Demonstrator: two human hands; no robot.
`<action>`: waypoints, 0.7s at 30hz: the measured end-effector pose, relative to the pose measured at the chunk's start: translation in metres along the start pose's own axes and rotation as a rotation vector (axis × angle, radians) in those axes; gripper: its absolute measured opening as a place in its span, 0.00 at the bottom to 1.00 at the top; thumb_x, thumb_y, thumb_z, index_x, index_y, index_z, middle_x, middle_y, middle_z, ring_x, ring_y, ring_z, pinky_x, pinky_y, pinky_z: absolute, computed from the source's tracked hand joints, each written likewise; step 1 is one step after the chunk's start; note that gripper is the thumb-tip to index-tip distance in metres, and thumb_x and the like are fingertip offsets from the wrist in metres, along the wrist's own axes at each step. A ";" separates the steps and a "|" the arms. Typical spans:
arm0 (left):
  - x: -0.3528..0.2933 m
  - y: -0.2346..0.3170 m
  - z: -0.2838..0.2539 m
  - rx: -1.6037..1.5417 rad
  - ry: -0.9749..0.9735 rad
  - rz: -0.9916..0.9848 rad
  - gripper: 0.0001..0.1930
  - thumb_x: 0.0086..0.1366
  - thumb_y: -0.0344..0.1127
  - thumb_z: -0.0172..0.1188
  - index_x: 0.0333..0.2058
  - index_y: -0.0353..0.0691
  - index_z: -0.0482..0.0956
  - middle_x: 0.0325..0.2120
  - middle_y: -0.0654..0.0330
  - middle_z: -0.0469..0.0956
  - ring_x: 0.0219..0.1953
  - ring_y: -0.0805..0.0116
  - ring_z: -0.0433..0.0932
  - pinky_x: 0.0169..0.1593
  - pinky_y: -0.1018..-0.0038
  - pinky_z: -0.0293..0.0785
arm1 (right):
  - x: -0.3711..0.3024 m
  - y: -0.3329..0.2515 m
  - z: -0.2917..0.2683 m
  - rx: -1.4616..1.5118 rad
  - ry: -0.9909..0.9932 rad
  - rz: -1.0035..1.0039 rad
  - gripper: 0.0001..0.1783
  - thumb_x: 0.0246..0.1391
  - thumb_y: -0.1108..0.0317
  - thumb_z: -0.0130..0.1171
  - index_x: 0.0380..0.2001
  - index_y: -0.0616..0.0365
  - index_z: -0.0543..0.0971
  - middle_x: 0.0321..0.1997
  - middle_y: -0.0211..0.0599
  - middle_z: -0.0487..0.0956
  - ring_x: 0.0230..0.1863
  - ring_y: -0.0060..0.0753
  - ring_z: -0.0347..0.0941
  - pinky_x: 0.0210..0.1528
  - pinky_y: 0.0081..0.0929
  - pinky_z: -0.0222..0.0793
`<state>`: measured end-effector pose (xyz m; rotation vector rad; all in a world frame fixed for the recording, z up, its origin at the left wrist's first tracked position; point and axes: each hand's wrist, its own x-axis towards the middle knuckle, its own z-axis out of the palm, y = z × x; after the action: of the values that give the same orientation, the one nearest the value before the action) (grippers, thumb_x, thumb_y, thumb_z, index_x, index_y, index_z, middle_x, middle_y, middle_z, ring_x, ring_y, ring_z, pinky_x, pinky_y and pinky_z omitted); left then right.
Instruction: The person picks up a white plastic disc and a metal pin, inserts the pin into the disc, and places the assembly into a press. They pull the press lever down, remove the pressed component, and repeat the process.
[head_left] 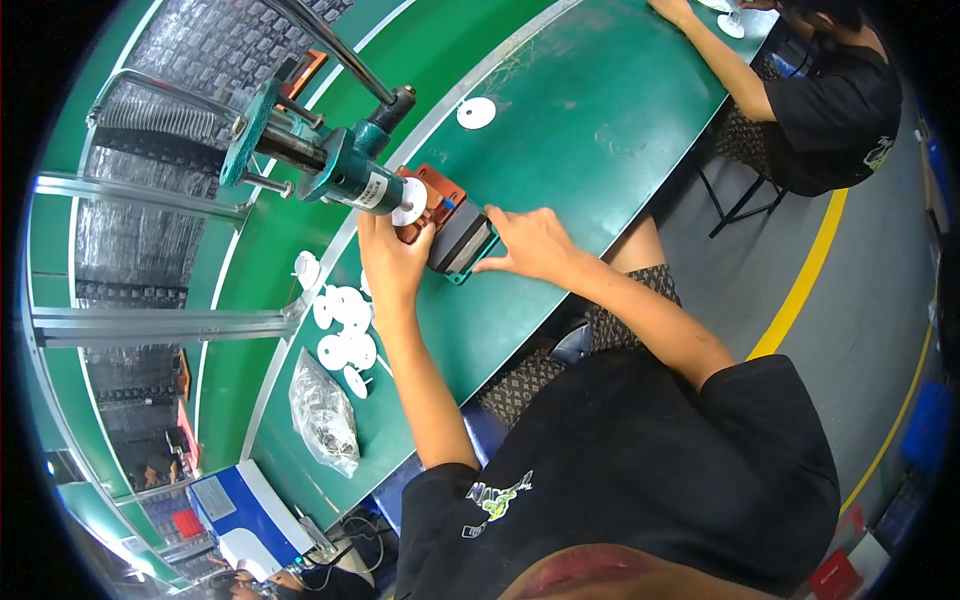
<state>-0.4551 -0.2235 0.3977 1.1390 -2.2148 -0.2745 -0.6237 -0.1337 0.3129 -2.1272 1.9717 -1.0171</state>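
A teal press with a metal lever reaches in from the upper left, a small white disc at the end of its head. Beneath the head sits an orange fixture, joined to a dark grey block on a teal base. My left hand is closed at the fixture's near side, just below the disc; its fingers are partly hidden by the press head. My right hand grips the block's right side, thumb and forefinger at its two ends.
Several white discs with stems lie left of my left forearm, near a clear plastic bag. Another white disc rests farther up the green table. A seated co-worker is at the upper right. A blue-and-white box stands lower left.
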 end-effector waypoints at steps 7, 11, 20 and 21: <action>0.003 0.000 0.009 0.066 0.158 0.141 0.33 0.44 0.30 0.69 0.53 0.40 0.72 0.48 0.49 0.72 0.50 0.47 0.71 0.52 0.59 0.70 | 0.003 0.000 0.002 0.001 -0.047 0.021 0.47 0.38 0.32 0.64 0.47 0.66 0.71 0.26 0.46 0.80 0.28 0.48 0.79 0.28 0.38 0.73; 0.001 0.004 0.010 0.105 0.209 0.222 0.32 0.45 0.32 0.69 0.52 0.39 0.72 0.45 0.48 0.73 0.48 0.46 0.71 0.50 0.57 0.69 | 0.001 -0.002 -0.001 -0.007 0.014 -0.004 0.41 0.37 0.34 0.66 0.36 0.64 0.70 0.23 0.46 0.80 0.27 0.48 0.79 0.27 0.37 0.74; -0.052 0.010 0.028 -0.186 0.359 0.141 0.30 0.51 0.31 0.63 0.55 0.30 0.70 0.51 0.44 0.71 0.54 0.46 0.71 0.60 0.59 0.64 | -0.002 -0.007 -0.020 0.223 0.233 -0.020 0.52 0.37 0.37 0.69 0.60 0.60 0.66 0.32 0.44 0.82 0.27 0.43 0.79 0.28 0.32 0.74; -0.065 0.015 0.035 -0.246 0.417 0.065 0.28 0.54 0.37 0.61 0.53 0.29 0.71 0.50 0.43 0.72 0.55 0.48 0.71 0.59 0.60 0.66 | -0.003 -0.008 -0.022 0.284 0.281 -0.141 0.51 0.38 0.39 0.69 0.60 0.59 0.66 0.36 0.41 0.82 0.27 0.40 0.79 0.28 0.31 0.74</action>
<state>-0.4581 -0.1664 0.3481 0.8952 -1.7915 -0.2482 -0.6278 -0.1209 0.3328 -2.0816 1.6655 -1.5922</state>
